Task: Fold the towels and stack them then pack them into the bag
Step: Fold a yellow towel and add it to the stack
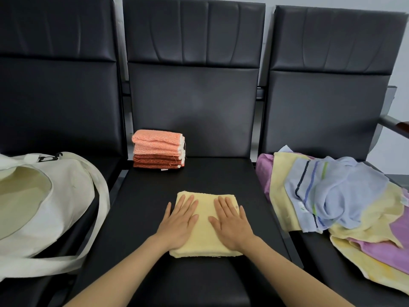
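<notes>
The left hand [179,222] and right hand [232,222] lie flat, fingers straight, pressing the folded yellow towel [204,240] on the middle seat [210,173]. Folding looks done; next, I judge, it goes onto the orange stack [158,151] behind. The unfolded pile [332,196] lies right, the bag [66,196] left; its black mark is unreadable

One wide-angle camera, worn on the person's head, looked forward and down. It sat close above the middle seat [199,178], square to its backrest [194,107]. The left hand [180,222] and right hand [231,224] showed large at lower centre. The left seat [55,103] and right seat [327,111] ran off toward the frame's edges.
</notes>
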Available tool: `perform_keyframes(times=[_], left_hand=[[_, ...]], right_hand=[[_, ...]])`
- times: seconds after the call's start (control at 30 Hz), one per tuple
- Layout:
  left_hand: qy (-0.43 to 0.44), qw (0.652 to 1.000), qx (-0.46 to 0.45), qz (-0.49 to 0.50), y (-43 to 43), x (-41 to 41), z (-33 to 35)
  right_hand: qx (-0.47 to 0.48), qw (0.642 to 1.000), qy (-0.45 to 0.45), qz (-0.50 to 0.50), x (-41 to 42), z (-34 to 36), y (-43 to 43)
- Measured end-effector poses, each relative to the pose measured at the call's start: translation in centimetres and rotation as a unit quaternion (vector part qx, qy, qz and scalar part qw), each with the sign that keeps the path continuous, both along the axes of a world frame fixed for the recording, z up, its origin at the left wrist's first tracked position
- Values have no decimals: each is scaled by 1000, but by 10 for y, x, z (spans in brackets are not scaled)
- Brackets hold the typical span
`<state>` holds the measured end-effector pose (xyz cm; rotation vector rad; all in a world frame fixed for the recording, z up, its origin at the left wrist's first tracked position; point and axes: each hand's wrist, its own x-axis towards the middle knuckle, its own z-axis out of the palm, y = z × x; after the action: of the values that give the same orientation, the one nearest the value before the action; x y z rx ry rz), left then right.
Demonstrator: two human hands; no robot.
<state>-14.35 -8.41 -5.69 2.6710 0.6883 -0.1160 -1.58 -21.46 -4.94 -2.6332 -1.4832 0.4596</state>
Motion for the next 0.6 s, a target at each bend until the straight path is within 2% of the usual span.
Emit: perform_keyframes(times=[0.17,0.2,0.3,0.37,0.47,0.6], left_hand=[[22,999,-9,23,-2,-1,4],[17,999,-9,48,-3,-1,6],[3,987,23,158,-3,1,16],[43,979,23,198,0,3,25],[103,967,-35,229,6,3,30],[120,964,-84,221,10,2,32]], right_hand=[[-27,999,34,-6,0,8,0],[-6,999,30,-14,0,12,0],[93,988,-46,-116,3,28,0],[54,980,-47,-188,8,38,-3],[-38,972,37,-228,15,39,-6],[-22,955,158,-250,18,38,-4]])
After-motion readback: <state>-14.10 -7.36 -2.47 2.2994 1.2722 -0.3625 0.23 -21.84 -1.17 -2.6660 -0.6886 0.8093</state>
